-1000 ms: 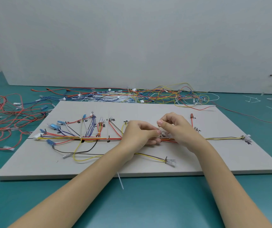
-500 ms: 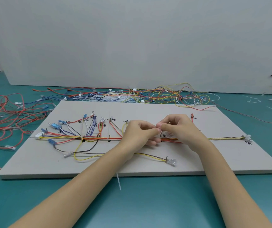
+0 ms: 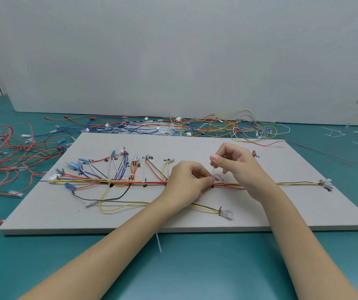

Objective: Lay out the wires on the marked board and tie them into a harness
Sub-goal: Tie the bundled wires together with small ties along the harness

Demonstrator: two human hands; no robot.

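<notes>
Where the trunk (image 3: 227, 184) of bundled wires runs left to right across the board (image 3: 282, 204), a pale tie (image 3: 213, 170) stands almost upright from it, at right angles to that long axis, and the coming pull turns on this crossing. Left hand (image 3: 186, 182): fingers curled, thumb and forefinger pinching the base of the tie where it meets the trunk, resting low against the board. Right hand (image 3: 236, 162): raised above and slightly right of the left, thumb and forefinger pinching the tie's free upper end, other fingers curled loosely. Both hands sit directly over the work; the right is the nearer to the tail, the left the nearer to the head of the tie, though the head itself is too small to make out. Judgement: tightening likely calls for a pull up and away along the tie's own line while the left hand pins the trunk down. Trunk: red, orange, yellow and dark strands, ending left in a white connector (image 3: 53, 178) and right in a clear connector (image 3: 326, 182). Branches (image 3: 119, 167) fan upward at the left toward handwritten marks. Yellow loop (image 3: 113, 204) lies loose below the trunk. Spare tie (image 3: 158, 242) lies on the teal surface (image 3: 195, 267) at the board's near edge. Loose wires (image 3: 195, 126) heaped beyond the board.
</notes>
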